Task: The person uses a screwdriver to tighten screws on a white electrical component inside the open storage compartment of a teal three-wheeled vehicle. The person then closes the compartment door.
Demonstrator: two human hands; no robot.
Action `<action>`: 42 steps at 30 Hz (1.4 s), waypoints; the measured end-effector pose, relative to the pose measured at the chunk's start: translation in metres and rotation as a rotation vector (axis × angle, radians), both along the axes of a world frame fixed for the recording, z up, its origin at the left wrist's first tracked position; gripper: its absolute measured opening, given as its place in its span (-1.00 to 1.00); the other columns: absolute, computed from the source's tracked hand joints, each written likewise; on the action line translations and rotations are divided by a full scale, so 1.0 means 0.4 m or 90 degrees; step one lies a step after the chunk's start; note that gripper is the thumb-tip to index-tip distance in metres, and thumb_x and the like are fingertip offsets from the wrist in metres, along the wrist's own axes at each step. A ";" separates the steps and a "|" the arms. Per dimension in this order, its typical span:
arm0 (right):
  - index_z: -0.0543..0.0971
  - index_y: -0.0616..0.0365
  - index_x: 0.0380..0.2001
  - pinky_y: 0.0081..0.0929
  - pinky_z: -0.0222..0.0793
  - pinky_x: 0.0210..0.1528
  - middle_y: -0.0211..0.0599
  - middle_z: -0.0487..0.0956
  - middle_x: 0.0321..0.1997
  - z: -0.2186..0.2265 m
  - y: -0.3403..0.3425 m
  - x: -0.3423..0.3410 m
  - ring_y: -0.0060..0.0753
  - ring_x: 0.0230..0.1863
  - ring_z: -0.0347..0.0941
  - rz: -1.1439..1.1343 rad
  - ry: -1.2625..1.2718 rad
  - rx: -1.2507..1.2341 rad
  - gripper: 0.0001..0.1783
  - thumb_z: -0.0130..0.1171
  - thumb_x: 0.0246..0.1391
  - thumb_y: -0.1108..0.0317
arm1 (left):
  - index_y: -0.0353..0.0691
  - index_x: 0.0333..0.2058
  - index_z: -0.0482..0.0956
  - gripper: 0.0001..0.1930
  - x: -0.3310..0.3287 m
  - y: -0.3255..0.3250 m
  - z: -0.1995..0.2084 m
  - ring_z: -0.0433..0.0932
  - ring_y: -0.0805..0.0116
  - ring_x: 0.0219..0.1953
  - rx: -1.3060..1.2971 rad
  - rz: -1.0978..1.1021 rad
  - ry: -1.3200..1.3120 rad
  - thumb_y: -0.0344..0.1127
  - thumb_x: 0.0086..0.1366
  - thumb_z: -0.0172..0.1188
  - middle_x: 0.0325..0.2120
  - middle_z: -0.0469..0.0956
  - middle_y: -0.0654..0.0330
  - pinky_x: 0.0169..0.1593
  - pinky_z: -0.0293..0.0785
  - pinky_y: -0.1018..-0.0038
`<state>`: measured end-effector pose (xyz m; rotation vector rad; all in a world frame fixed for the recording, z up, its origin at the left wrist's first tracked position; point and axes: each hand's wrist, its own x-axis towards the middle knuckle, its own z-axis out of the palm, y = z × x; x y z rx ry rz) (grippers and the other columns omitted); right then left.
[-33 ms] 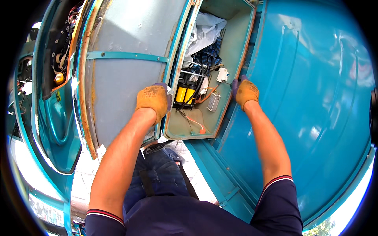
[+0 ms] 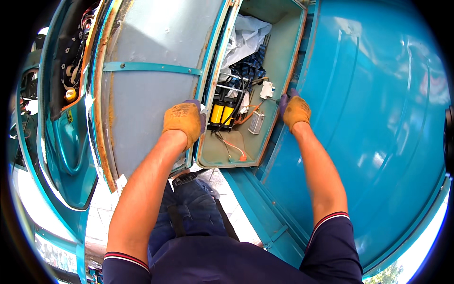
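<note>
Between my hands lies a long greenish metal box [image 2: 272, 61] with rusty rims. My left hand [image 2: 183, 124], in an orange and purple work glove, closes at the box's left rim, where the grey open lid [image 2: 146, 104] meets it; a small white bit shows by its fingers. On the opposite rim, my gloved right hand [image 2: 295, 111] is closed, its fingertips curled over the edge. Inside are a yellow twin-cylinder air pump [image 2: 222, 113], a white switch block [image 2: 267, 90], a silver metal module [image 2: 256, 122] and loose wires [image 2: 234, 144]. Palms and thumbs are partly hidden.
White plastic bags [image 2: 248, 35] and a blue checked cloth [image 2: 253, 64] fill the box's far end. A large teal panel [image 2: 373, 123] rises at the right. At left, another teal compartment [image 2: 71, 109] holds wires. My legs [image 2: 196, 208] are below the box.
My right forearm and elbow have shifted slightly to the left. Both hands stay at the rims, and the box's contents look the same.
</note>
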<state>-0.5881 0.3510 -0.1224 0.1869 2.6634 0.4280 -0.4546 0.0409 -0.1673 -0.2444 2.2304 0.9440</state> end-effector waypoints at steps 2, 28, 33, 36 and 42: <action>0.48 0.14 0.27 -0.08 0.55 0.14 0.06 0.61 0.10 -0.024 0.037 0.030 0.18 0.08 0.61 0.069 0.082 -0.131 -0.47 0.20 0.24 0.31 | -0.22 -0.08 0.63 -0.65 -0.001 0.004 0.000 0.64 -0.19 -0.01 0.002 0.009 0.000 -0.06 0.38 0.18 -0.09 0.68 -0.13 0.09 0.53 0.03; 0.56 0.12 0.19 -0.08 0.51 0.21 0.06 0.59 0.22 -0.030 0.050 0.087 0.15 0.17 0.57 0.168 0.219 -0.379 -0.57 0.18 0.28 0.31 | -0.22 -0.07 0.63 -0.64 0.008 0.006 0.001 0.63 -0.18 -0.01 -0.022 0.008 0.022 -0.05 0.37 0.18 -0.11 0.68 -0.13 0.07 0.52 0.02; 0.60 0.12 0.14 -0.12 0.52 0.18 0.03 0.64 0.13 -0.026 0.058 0.091 0.11 0.11 0.60 0.061 0.170 -0.254 -0.62 0.19 0.30 0.29 | -0.23 -0.06 0.62 -0.63 0.008 0.003 -0.001 0.63 -0.18 -0.01 -0.019 0.002 0.020 -0.05 0.38 0.19 -0.09 0.67 -0.13 0.07 0.52 0.03; 0.62 0.13 0.11 -0.12 0.53 0.17 0.03 0.63 0.13 0.016 0.024 0.060 0.11 0.11 0.60 -0.016 0.162 -0.288 -0.63 0.21 0.29 0.28 | -0.23 -0.07 0.62 -0.64 0.008 -0.001 0.001 0.63 -0.18 -0.01 -0.027 0.002 0.010 -0.05 0.38 0.19 -0.09 0.67 -0.13 0.07 0.52 0.02; 0.63 0.12 0.09 -0.11 0.52 0.18 0.03 0.62 0.16 0.009 0.029 -0.027 0.14 0.11 0.60 0.083 0.194 -0.251 -0.65 0.21 0.29 0.26 | -0.21 -0.07 0.62 -0.65 0.003 0.002 0.009 0.63 -0.17 -0.01 -0.025 0.005 -0.001 -0.05 0.38 0.20 -0.09 0.67 -0.13 0.07 0.52 0.03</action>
